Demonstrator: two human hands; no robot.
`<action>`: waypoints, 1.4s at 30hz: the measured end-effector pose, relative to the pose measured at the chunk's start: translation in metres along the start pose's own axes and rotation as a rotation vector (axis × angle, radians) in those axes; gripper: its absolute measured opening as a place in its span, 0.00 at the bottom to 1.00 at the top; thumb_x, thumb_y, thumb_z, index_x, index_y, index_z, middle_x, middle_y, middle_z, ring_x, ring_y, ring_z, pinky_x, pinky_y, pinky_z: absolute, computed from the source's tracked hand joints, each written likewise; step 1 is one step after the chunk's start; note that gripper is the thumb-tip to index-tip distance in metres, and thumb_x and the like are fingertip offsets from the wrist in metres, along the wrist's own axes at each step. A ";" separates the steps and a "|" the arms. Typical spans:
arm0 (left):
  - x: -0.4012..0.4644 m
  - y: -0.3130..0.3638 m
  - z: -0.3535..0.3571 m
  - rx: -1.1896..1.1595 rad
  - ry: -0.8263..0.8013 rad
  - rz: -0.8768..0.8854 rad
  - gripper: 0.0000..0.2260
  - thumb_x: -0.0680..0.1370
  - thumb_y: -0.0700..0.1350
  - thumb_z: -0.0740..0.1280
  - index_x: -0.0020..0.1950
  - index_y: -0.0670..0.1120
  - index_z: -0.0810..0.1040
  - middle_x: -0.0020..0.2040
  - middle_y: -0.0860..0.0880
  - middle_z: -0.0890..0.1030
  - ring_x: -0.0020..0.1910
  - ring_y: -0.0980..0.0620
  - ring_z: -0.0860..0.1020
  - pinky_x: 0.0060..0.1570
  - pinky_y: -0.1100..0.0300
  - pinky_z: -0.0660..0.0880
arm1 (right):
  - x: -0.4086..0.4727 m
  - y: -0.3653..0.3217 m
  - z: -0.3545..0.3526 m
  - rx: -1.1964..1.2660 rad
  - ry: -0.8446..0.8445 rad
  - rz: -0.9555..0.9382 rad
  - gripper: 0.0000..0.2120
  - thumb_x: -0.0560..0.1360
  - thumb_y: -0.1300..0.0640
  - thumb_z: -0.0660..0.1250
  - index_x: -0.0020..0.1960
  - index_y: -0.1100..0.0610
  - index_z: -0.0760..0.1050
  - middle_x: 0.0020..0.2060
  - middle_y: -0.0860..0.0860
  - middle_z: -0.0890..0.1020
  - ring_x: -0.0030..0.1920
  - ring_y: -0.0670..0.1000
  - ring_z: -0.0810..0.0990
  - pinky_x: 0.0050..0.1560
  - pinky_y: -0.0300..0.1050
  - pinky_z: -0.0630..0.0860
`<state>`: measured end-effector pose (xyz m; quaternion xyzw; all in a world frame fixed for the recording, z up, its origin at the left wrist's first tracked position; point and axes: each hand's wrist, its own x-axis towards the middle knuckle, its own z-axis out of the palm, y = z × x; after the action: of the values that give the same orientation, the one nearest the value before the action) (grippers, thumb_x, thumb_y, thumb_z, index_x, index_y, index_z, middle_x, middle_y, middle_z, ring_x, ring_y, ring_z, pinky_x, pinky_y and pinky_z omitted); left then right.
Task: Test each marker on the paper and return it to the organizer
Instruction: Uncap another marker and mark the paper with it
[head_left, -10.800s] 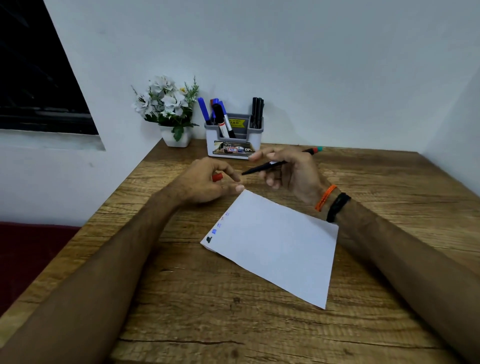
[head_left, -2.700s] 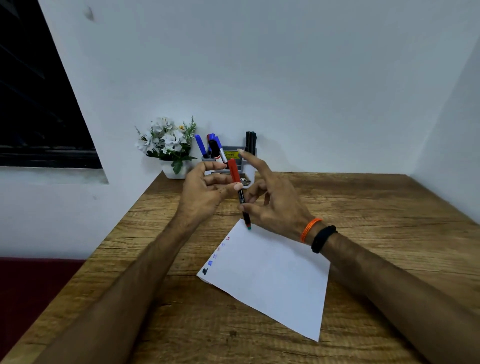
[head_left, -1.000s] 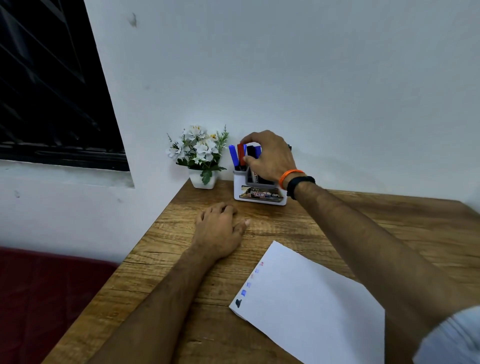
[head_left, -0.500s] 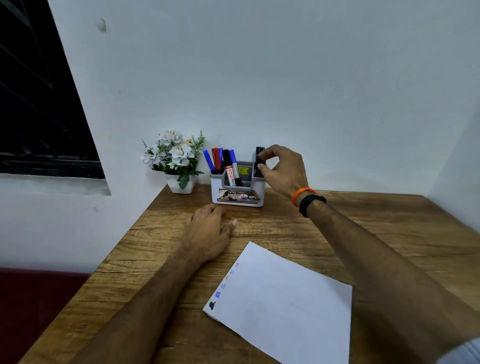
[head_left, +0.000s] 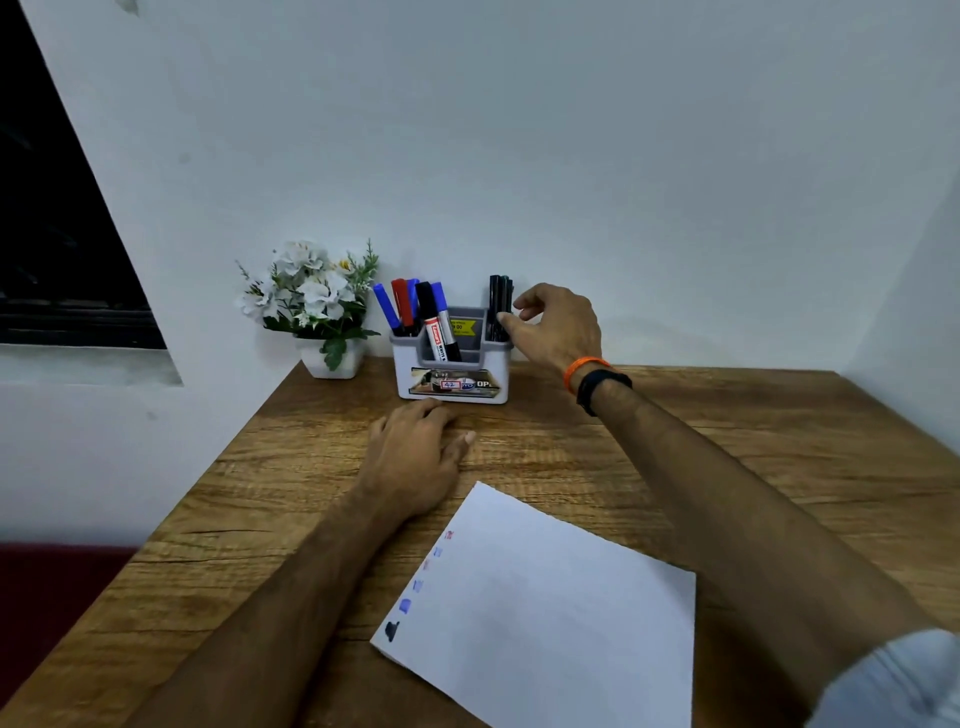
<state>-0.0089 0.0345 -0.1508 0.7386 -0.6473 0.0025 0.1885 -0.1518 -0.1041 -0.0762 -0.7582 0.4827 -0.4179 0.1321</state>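
Observation:
A grey organizer (head_left: 451, 364) stands at the table's back edge by the wall. Its left compartment holds blue markers (head_left: 385, 307), a red marker (head_left: 399, 301) and a black-capped marker (head_left: 427, 305). Thin black markers (head_left: 495, 295) stand in its right compartment. My right hand (head_left: 558, 327) reaches there, and its thumb and forefinger pinch the rightmost black marker. My left hand (head_left: 415, 457) rests flat on the table in front of the organizer, holding nothing. The white paper (head_left: 550, 623) lies near me, with several small colour marks along its left edge.
A small white pot of white flowers (head_left: 317, 306) stands left of the organizer. The wooden table (head_left: 753, 447) sits in a corner, with walls behind and to the right. A dark window is on the left wall.
The red marker was capped and put into the left compartment. My right hand then moved to the black markers on the right. My left hand went down flat on the table.

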 end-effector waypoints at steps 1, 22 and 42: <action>0.000 0.000 0.000 -0.002 0.002 -0.001 0.23 0.80 0.60 0.55 0.71 0.51 0.70 0.71 0.50 0.70 0.70 0.49 0.66 0.68 0.44 0.63 | 0.003 -0.002 0.003 -0.014 -0.003 0.016 0.16 0.73 0.44 0.72 0.54 0.52 0.81 0.49 0.47 0.85 0.51 0.49 0.81 0.49 0.42 0.75; -0.014 0.011 -0.022 -0.235 0.072 -0.001 0.20 0.80 0.56 0.61 0.68 0.48 0.72 0.65 0.49 0.75 0.63 0.51 0.72 0.64 0.51 0.70 | -0.013 -0.048 -0.044 0.536 0.168 -0.068 0.07 0.72 0.53 0.76 0.45 0.55 0.80 0.36 0.47 0.85 0.38 0.43 0.84 0.43 0.42 0.82; -0.051 0.036 -0.071 -1.198 0.064 -0.057 0.03 0.75 0.40 0.69 0.44 0.41 0.80 0.39 0.46 0.84 0.38 0.52 0.82 0.37 0.63 0.81 | -0.143 -0.013 -0.062 0.438 -0.510 0.024 0.12 0.68 0.52 0.79 0.48 0.55 0.82 0.35 0.50 0.86 0.35 0.43 0.83 0.39 0.40 0.78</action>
<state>-0.0350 0.0998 -0.0873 0.5204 -0.5101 -0.3455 0.5913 -0.2172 0.0357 -0.1021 -0.7863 0.3419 -0.3069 0.4132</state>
